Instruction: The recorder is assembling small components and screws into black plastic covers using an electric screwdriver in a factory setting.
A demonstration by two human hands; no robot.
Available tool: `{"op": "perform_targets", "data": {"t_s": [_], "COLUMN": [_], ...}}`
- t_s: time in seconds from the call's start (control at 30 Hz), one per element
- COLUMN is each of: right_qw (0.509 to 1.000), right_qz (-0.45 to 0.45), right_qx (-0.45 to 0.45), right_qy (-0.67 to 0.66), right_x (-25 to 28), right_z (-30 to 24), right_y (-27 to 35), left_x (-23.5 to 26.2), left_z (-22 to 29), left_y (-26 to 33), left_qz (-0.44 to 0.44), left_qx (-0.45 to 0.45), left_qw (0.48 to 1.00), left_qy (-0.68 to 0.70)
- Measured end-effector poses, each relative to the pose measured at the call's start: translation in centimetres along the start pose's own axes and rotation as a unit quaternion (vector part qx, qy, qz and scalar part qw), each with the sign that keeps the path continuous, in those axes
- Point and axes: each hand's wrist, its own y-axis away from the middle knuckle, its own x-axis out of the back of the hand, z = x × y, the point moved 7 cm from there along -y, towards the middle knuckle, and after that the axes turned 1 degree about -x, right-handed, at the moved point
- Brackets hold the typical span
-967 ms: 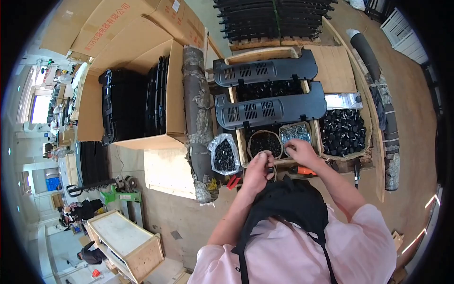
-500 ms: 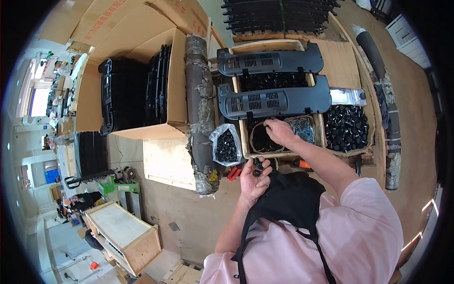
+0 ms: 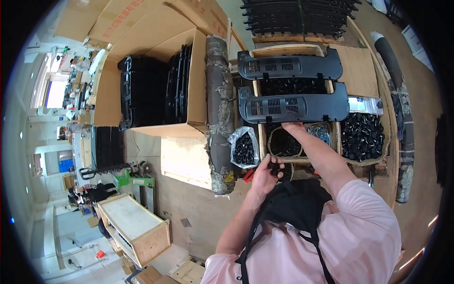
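Several small black plastic parts [image 3: 274,167] lie in my left hand [image 3: 266,177], its fingers curled round them, close to the near edge of the wooden bin. My right hand [image 3: 294,127] reaches over the bin to the near edge of a dark grey vented panel [image 3: 295,105]; its fingers are hidden beneath that panel. Under my right wrist, a round-lined compartment of small black parts [image 3: 285,143] sits beside one with silvery screws [image 3: 320,133]. Beyond the near panel lies a second vented panel [image 3: 295,65] of like shape.
Left of the bin stand a clear bag of black parts [image 3: 244,147], an upright-looking wrapped roll [image 3: 219,99] and a cardboard box [image 3: 196,80] of black panels. At right is a compartment of round black knobs [image 3: 363,136]. A wooden crate [image 3: 135,227] stands lower left.
My right hand has moved from the compartment of black parts away from me, to beneath the near panel's edge. The left hand still holds its parts. The whole view has shifted slightly.
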Motion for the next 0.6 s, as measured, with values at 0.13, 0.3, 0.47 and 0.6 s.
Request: {"op": "perform_targets", "data": {"t_s": [0.13, 0.3, 0.47, 0.6], "right_qw": [0.991, 0.957, 0.968, 0.959], "right_qz": [0.127, 0.132, 0.081, 0.07], "right_qx": [-0.021, 0.048, 0.07, 0.06], "right_qy": [-0.047, -0.253, -0.227, -0.268], "right_x": [5.5, 13.4, 17.3, 20.2], "right_z": [0.9, -2.7, -2.4, -2.5], "right_y": [6.3, 17.3, 21.1, 20.6], "left_x": [-1.6, -2.2, -4.6, -4.6], "left_z": [0.1, -0.2, -3.3, -3.2], "left_y": [-2.7, -6.0, -7.5, -8.2], "left_qz": [0.025, 0.024, -0.04, -0.057], "left_qx": [0.017, 0.06, 0.122, 0.106], "left_qw": [0.997, 0.99, 0.971, 0.981], "left_qy": [-0.069, -0.123, -0.203, -0.153]}}
